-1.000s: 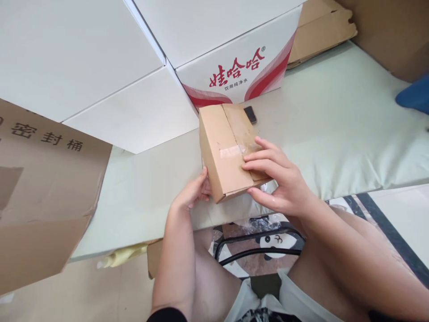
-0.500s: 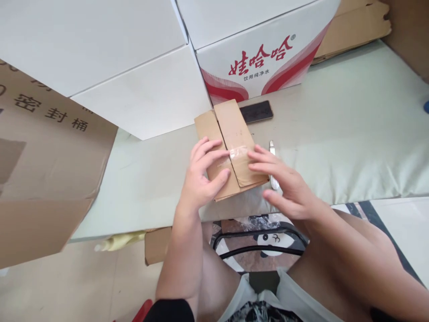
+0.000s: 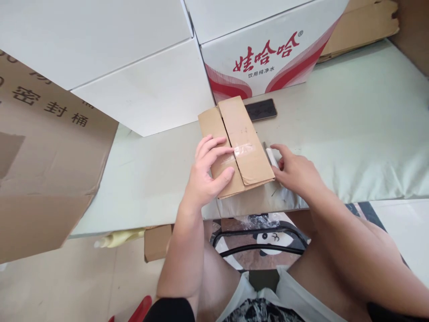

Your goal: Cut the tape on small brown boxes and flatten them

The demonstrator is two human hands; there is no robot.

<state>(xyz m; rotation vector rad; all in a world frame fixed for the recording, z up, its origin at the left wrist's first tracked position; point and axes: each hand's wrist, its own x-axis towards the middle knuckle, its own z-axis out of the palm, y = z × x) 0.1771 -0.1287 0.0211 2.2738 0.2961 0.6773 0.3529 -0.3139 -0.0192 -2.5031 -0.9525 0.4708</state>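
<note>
A small flattened-looking cardboard box (image 3: 250, 138) lies on the pale green cloth, its two top flaps meeting at a seam with clear tape across it. My left hand (image 3: 209, 170) rests on the left flap, fingers spread and thumb near the seam, gripping nothing. Just off the box's right edge, my right hand (image 3: 296, 172) has its thumb and curled fingers around a white utility knife (image 3: 272, 157). The knife's lower part is hidden by the hand. Behind the box lies a dark phone (image 3: 261, 110).
White cartons (image 3: 140, 89) with red lettering on one stand at the back. A large brown carton (image 3: 50, 156) fills the left side. Folded cardboard (image 3: 360, 29) lies at the back right. Below the cloth-covered surface's front edge is a black-framed panda-print seat (image 3: 273, 241).
My right hand has moved from above the box's right edge down onto the utility knife, which has turned and shifted. The left hand stays on the box. The view has shifted slightly.
</note>
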